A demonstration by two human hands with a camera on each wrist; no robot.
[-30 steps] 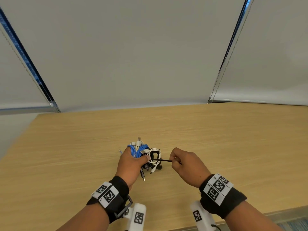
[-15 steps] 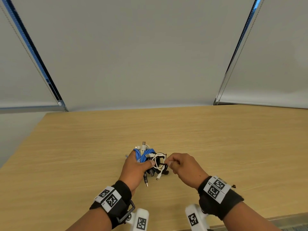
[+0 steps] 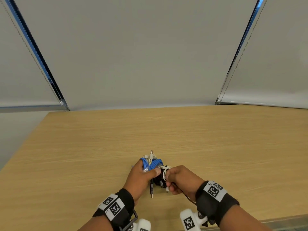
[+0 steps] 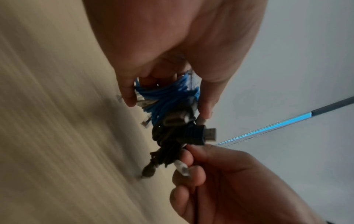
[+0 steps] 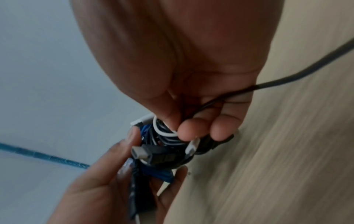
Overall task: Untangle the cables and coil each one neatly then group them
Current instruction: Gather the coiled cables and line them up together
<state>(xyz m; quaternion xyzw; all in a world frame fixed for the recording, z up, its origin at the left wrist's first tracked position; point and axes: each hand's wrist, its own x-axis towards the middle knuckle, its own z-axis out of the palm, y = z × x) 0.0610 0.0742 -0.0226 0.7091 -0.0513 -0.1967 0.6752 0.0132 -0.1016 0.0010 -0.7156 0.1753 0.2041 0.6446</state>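
Observation:
A bundle of coiled cables sits near the front middle of the wooden table: a blue coil, white cable loops and black cables with plugs. My left hand grips the bundle, thumb on top and fingers round the blue coil. My right hand is pressed against the bundle's right side, fingers curled round a thin black cable that trails off past the palm. A black USB plug hangs from the bundle toward me.
Pale roller blinds hang behind the table's far edge. Bare wood surrounds the bundle on all sides. The table's near edge runs just under my wrists.
My right hand, which held the black cable stretched out to the right, has moved left up against the bundle. The left hand keeps its grip on the bundle.

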